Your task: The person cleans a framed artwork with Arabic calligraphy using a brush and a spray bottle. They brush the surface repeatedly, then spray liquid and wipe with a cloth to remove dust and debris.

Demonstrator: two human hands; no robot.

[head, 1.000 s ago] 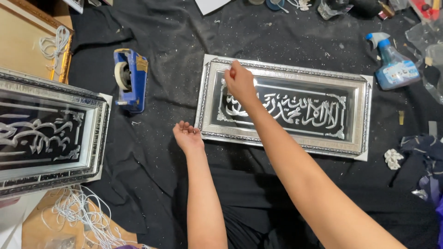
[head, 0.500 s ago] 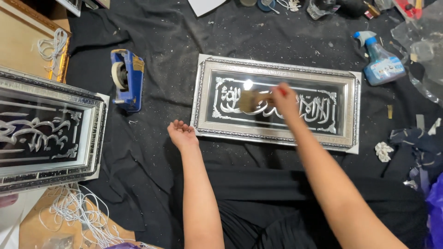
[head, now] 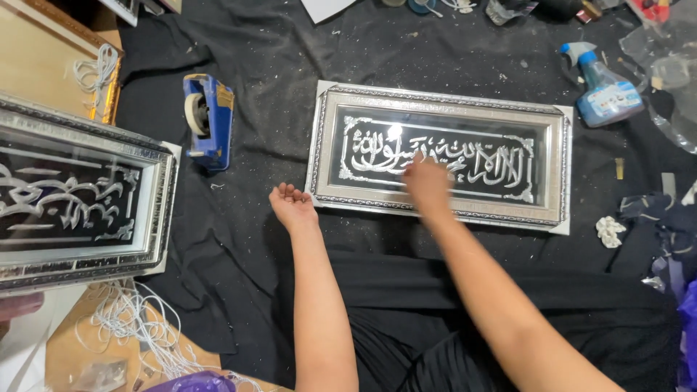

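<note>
Since the frame half a second earlier, I saw the right hand (head: 428,187) slide from the upper middle of the glass down toward the lower rail of the silver-framed calligraphy panel (head: 440,156), while the left hand (head: 292,207) barely shifted. The panel lay flat, face up, on the black cloth (head: 261,94) at the centre of the picture, which kept its glass level and within reach of both arms. The left hand rested on the cloth just beside the frame's lower left corner, fingers loosely curled and gripping nothing; I judged it was there to steady the frame. The right hand was blurred by motion over the lower middle of the glass, and I could not tell how far open it was or whether it held anything. A blue tape dispenser (head: 208,120) sat on the cloth at upper left, well apart from the panel, and a blue spray bottle (head: 602,91) lay at upper right. A second silver frame (head: 80,196) stood at the left edge, with white cord (head: 138,327) tangled below it.
</note>
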